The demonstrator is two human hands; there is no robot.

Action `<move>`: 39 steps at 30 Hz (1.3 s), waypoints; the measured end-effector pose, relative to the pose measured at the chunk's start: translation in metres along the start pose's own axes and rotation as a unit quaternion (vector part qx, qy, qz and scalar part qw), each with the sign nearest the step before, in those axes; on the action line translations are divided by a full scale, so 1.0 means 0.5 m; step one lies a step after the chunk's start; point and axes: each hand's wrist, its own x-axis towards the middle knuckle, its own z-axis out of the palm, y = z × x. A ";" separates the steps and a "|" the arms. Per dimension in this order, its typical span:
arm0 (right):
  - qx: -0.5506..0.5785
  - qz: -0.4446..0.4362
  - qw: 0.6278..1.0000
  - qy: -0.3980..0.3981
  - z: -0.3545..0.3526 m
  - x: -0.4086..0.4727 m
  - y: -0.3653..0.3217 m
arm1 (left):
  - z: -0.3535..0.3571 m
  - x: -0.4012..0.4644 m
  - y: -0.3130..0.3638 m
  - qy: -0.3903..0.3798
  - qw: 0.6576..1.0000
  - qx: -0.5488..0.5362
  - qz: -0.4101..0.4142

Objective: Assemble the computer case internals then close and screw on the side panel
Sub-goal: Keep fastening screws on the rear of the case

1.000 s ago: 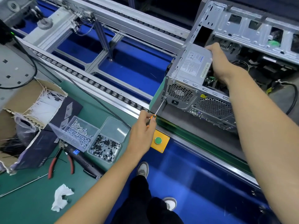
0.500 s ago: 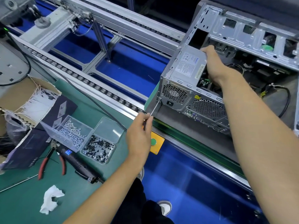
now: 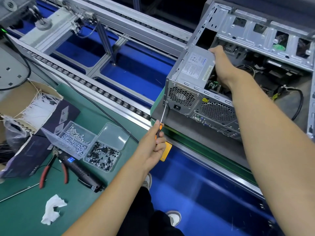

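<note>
Driving step: a screw at the lower-left corner of the case's rear face, fixing the power supply; judged an early part of the internals work, with no side panel fitted.
Left hand [image 3: 154,147]: at 6 o'clock, fingers wrapped round the orange-and-black handle of the screwdriver [image 3: 162,120].
Screwdriver: shaft slants up toward 1 o'clock, tip at the rear-panel corner [image 3: 166,103] just beside the power socket; keep the shaft square to the screw head and push inward while turning, or the tip will likely slip.
Right hand [image 3: 221,65]: at 1 o'clock, reaching into the open side, gripping the inner end of the power supply [image 3: 196,67]; best to press it toward the rear wall so the holes stay lined up.
Computer case [image 3: 216,109]: lies open-side-up on the conveyor pallet, well apart from the screw trays [image 3: 88,143] on the desk [image 3: 25,210] at 8 o'clock.
</note>
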 end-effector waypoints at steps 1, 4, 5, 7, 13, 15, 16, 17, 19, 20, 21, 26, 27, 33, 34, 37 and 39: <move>0.000 0.003 1.000 -0.001 -0.002 0.000 0.001 | 0.003 0.001 -0.005 0.038 0.990 0.110 0.082; -0.001 0.007 1.000 -0.008 -0.002 0.000 0.001 | -0.016 0.009 -0.027 0.149 0.761 0.466 0.427; -0.001 0.006 1.000 -0.012 -0.002 0.000 0.001 | -0.020 0.008 -0.033 0.174 0.667 0.537 0.487; -0.004 0.003 1.000 -0.018 0.000 0.000 0.000 | -0.017 0.002 -0.039 0.200 0.589 0.591 0.514; -0.005 0.002 1.000 -0.012 -0.002 0.009 0.006 | -0.019 -0.006 -0.002 0.038 0.956 0.198 0.212; -0.005 0.000 1.000 -0.012 -0.003 0.011 0.008 | -0.021 -0.012 0.010 -0.023 0.998 -0.028 0.057; -0.005 0.000 1.000 -0.012 -0.002 0.011 0.008 | -0.019 -0.015 0.011 -0.040 0.994 -0.105 -0.005; -0.004 0.000 1.000 -0.013 -0.002 0.012 0.008 | -0.015 -0.014 0.007 -0.049 0.988 -0.137 -0.045; -0.003 0.003 1.000 -0.013 -0.002 0.011 0.006 | -0.006 -0.006 -0.002 -0.050 0.992 -0.097 -0.064; -0.003 0.002 1.000 -0.015 -0.002 0.010 0.006 | 0.000 -0.002 -0.004 -0.043 0.996 -0.055 -0.052; -0.003 0.002 1.000 -0.018 -0.003 0.010 0.005 | 0.002 0.003 -0.003 -0.033 0.999 -0.008 -0.026; -0.007 0.008 1.000 -0.016 -0.001 0.008 0.005 | -0.029 0.016 -0.014 0.156 0.728 0.526 0.411; -0.006 0.007 1.000 -0.017 -0.001 0.008 0.005 | -0.031 0.015 -0.020 0.182 0.662 0.572 0.449; 0.007 0.010 1.000 -0.024 -0.002 0.010 0.008 | -0.031 0.009 0.008 0.039 0.895 0.320 0.309; 0.006 0.011 1.000 -0.024 -0.002 0.010 0.007 | -0.033 0.005 0.015 0.005 0.941 0.238 0.239; 0.001 0.013 1.000 -0.023 -0.004 0.010 0.004 | -0.032 0.001 0.015 -0.032 0.989 0.102 0.100; 0.002 0.010 1.000 -0.026 -0.006 0.009 0.006 | -0.026 0.010 0.013 0.009 0.978 0.153 0.143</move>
